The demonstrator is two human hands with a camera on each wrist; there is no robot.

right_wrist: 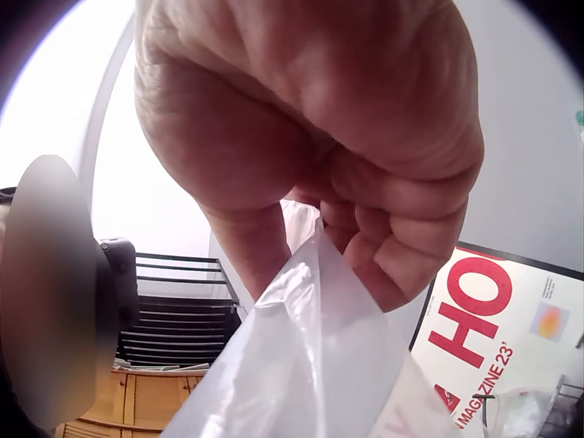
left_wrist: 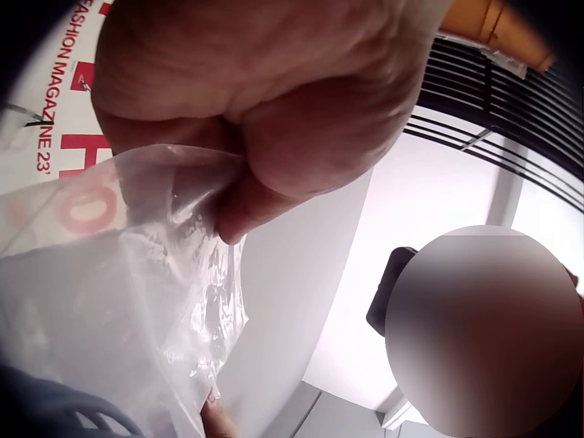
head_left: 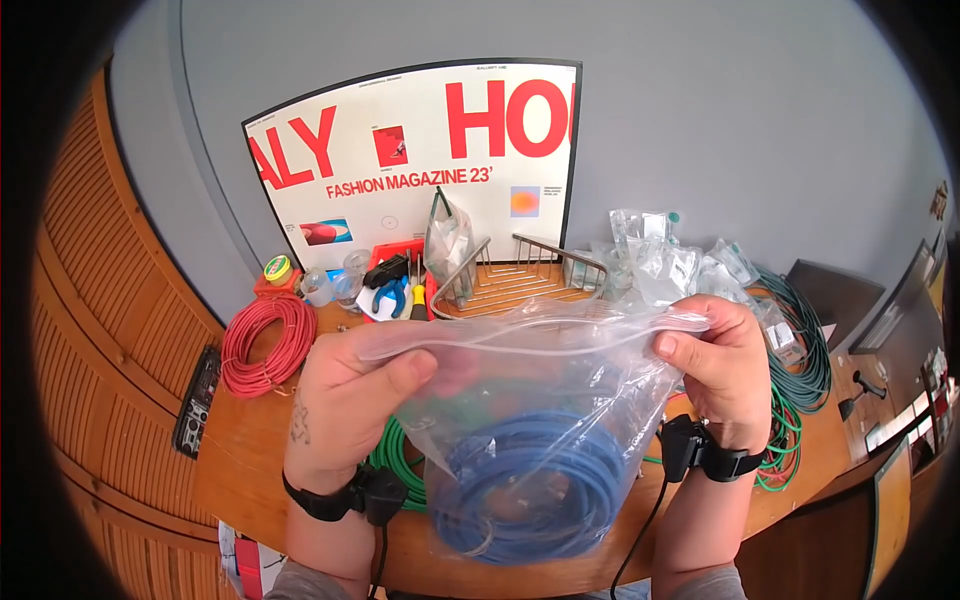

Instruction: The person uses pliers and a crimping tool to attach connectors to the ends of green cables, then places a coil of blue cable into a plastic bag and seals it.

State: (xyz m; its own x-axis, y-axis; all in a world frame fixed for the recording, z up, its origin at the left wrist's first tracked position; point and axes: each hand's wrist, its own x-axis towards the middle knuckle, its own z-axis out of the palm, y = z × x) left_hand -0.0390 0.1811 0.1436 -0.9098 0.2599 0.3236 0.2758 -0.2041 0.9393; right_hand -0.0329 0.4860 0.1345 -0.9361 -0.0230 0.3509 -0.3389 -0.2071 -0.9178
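Observation:
A clear zip bag point(head_left: 540, 370) hangs between both hands, with a coil of blue cable point(head_left: 530, 490) lying in its lower part. My left hand point(head_left: 350, 400) pinches the bag's top left corner between thumb and fingers. At the top right corner my right hand point(head_left: 718, 365) grips the zip edge, thumb toward the camera. In the left wrist view the plastic runs down from the left hand point(left_wrist: 265, 100), and a bit of blue cable point(left_wrist: 64, 411) shows below. The right wrist view has the right hand point(right_wrist: 319, 137) holding the gathered corner of the bag point(right_wrist: 310, 338).
A red cable coil point(head_left: 268, 345) lies left on the wooden table point(head_left: 250, 480), green cable point(head_left: 395, 460) behind the bag. Beyond stand a wire rack point(head_left: 520, 275), a red tool box point(head_left: 400, 250) and a poster point(head_left: 420, 150). Clear packets point(head_left: 665, 265) and dark green cable point(head_left: 805, 340) are at right.

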